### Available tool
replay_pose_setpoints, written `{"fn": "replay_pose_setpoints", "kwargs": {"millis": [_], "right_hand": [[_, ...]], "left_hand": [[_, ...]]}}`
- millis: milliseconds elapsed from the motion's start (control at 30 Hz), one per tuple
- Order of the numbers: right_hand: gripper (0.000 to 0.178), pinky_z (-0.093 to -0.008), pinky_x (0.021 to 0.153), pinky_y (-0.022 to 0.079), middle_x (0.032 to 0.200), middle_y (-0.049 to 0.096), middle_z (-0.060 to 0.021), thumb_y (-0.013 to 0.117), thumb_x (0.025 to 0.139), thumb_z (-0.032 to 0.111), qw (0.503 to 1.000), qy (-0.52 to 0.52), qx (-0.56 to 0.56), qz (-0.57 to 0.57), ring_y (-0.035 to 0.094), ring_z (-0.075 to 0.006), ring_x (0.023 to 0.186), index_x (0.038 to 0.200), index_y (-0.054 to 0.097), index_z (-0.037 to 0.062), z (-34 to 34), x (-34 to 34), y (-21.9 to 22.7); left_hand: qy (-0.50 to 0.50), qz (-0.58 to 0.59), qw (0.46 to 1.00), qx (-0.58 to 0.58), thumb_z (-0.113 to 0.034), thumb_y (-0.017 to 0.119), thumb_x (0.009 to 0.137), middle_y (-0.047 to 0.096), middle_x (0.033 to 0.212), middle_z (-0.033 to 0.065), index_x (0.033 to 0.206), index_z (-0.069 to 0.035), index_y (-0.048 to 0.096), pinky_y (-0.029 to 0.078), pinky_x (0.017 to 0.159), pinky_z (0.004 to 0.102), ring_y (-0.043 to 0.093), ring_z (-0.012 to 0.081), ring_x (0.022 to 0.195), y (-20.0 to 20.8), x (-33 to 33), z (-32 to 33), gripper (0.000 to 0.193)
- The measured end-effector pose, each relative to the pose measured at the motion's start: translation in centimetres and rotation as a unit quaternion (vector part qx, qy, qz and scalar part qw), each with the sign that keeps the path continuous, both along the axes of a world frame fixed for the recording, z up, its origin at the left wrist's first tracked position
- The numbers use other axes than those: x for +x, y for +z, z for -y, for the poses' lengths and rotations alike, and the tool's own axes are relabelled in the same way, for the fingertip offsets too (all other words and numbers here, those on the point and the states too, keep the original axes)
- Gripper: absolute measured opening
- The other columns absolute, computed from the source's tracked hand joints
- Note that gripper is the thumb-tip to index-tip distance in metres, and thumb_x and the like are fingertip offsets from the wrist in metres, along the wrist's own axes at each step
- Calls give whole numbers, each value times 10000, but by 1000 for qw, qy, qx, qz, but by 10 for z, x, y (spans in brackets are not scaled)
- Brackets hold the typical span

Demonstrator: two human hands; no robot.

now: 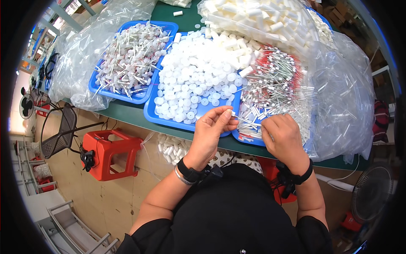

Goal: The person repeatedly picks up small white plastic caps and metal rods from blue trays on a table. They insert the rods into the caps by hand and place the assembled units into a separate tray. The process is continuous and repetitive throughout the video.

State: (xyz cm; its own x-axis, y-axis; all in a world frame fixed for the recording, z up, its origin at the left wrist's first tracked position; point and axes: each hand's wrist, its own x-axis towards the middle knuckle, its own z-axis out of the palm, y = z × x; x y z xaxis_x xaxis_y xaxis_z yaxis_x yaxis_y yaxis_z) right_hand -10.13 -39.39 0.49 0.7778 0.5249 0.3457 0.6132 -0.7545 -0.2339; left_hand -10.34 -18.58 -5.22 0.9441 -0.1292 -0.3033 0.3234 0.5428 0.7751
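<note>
Between my two hands runs a thin pale rod [247,121], held over the front of the right-hand tray. My left hand [213,129] is closed, thumb and forefinger pinching the rod's left end, where a small white piece shows. My right hand [281,135] is closed around its other end, which its fingers hide. Below and behind them, a blue tray [253,141] carries thin metal rods with red or white ends [277,78]. Beside my left hand stands another blue tray [169,121] of translucent round discs [190,80], with white foam-like cylinders [237,48] towards its back.
A third blue tray [139,100] at the left holds rods fitted with pale discs. Clear bags lie around: one of white cylinders [270,19] behind, another of pale rods [342,101] at right. A red stool [111,154] stands on the floor at left, a fan [372,192] at right.
</note>
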Motion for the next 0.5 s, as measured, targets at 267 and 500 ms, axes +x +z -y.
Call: {"fn": "replay_pose_setpoints", "kwargs": {"millis": [267, 500], "right_hand": [[31, -307, 606, 421, 754, 604, -83, 643, 829, 40, 986, 6, 149, -73, 546, -225, 635, 851, 626, 27, -5, 1, -10], [157, -258, 597, 431, 741, 613, -35, 577, 945, 120, 691, -103, 425, -575, 530, -92, 648, 864, 619, -8, 5, 3, -23]], "left_hand": [[-28, -24, 998, -56, -156, 586, 963, 652, 1006, 102, 1195, 35, 572, 547, 825, 261, 656, 158, 907, 1, -3, 4, 301], [-100, -18, 993, -54, -140, 563, 973, 633, 1117, 118, 1259, 37, 542, 538, 850, 266, 636, 159, 983, -2, -7, 5, 337]]}}
